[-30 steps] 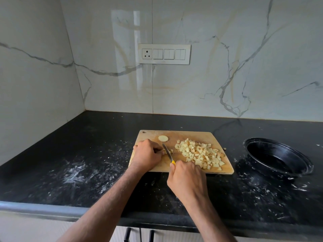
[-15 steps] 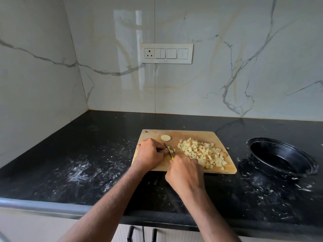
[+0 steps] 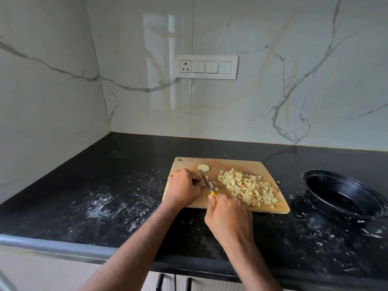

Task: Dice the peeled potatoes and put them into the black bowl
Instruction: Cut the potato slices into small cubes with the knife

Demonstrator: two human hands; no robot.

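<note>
Dicing is the step in hand, judged from the layout: a last small piece of peeled potato sits on the left half of the wooden cutting board, mostly hidden beneath the left hand, whose fingers are curled down and pinch it against the board. Knife, thin blade with a yellow handle, lies across that piece just beside the left fingertips, tip pointing toward the board's far-left corner; right hand wraps the handle, fingers closed round it, at the board's near edge. A few fresh cubes lie just right of the blade. Heap of diced potato covers the right half of the board, reaching its near-right corner. One round slice lies uncut near the board's far-left corner. Black bowl stands on the counter toward its right edge, apart from the board, and appears to hold no potato. Counter dark, dusted with white streaks left of the board and around the bowl. Next move, as a judgement: finish the cuts with the left fingertips kept clear of the blade, dice the round slice, then carry the heap to the bowl; stray cubes near the board's right edge could spill.
</note>
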